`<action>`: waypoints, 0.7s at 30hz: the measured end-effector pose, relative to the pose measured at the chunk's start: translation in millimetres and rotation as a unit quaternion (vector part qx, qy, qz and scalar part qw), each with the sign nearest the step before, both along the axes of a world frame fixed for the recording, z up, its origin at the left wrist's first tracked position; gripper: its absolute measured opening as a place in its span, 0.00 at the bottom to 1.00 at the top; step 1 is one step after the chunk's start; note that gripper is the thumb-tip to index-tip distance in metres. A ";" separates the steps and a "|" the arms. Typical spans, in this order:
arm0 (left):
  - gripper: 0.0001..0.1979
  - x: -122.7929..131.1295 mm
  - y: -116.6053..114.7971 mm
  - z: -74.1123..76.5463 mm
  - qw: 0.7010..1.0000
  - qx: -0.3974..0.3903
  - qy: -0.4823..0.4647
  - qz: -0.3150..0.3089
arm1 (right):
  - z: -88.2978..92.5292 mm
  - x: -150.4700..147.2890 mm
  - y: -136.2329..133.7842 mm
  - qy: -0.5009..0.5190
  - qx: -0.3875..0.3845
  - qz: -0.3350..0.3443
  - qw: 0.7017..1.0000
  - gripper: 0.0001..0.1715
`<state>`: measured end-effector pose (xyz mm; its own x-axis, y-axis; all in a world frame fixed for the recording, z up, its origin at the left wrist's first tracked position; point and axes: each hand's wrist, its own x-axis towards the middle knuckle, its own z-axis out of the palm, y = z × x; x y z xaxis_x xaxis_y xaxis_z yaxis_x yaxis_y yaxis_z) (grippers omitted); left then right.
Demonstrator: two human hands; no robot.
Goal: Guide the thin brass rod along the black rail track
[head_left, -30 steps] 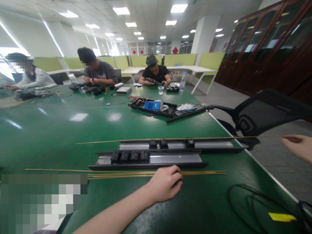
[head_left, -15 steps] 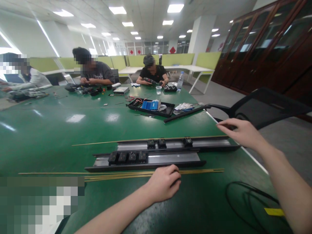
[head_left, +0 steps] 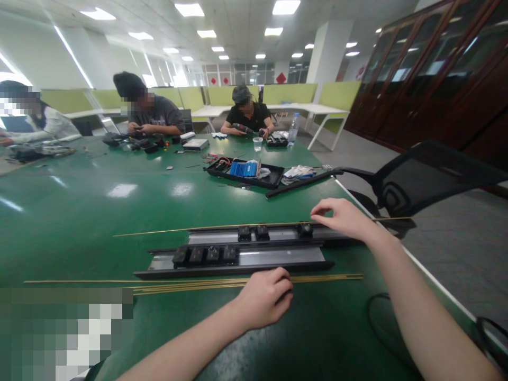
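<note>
Left hand [head_left: 268, 299], 6 o'clock: curled, pinning brass rod bundle [head_left: 190, 286] steady. Right hand [head_left: 343, 218], 2 o'clock: pinching far brass rod [head_left: 178, 229].

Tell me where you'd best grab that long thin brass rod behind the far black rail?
Probably its right end, pinched from the right: the brass rod lies flat on the table, but that end appears to overhang the edge, leaving room beneath it for a grip.

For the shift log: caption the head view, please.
Left hand rests on brass rods; right hand over the far socket rail on a green table.
</note>
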<state>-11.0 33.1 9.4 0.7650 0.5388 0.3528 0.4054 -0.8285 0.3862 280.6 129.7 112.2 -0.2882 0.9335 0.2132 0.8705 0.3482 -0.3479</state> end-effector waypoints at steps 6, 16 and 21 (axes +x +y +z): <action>0.07 1.3 -0.5 1.1 1.000 -0.001 -0.007 -0.001 | -7.5 -2.7 4.6 -0.006 -0.046 0.002 0.999 0.16; 0.07 0.5 -1.8 3.2 1.000 0.004 -0.004 0.000 | -9.5 -0.2 6.0 -0.008 -0.073 -0.014 0.997 0.19; 0.07 1.2 -1.2 4.5 1.000 0.001 0.000 -0.002 | -7.2 -0.5 4.0 -0.009 -0.083 -0.014 0.996 0.19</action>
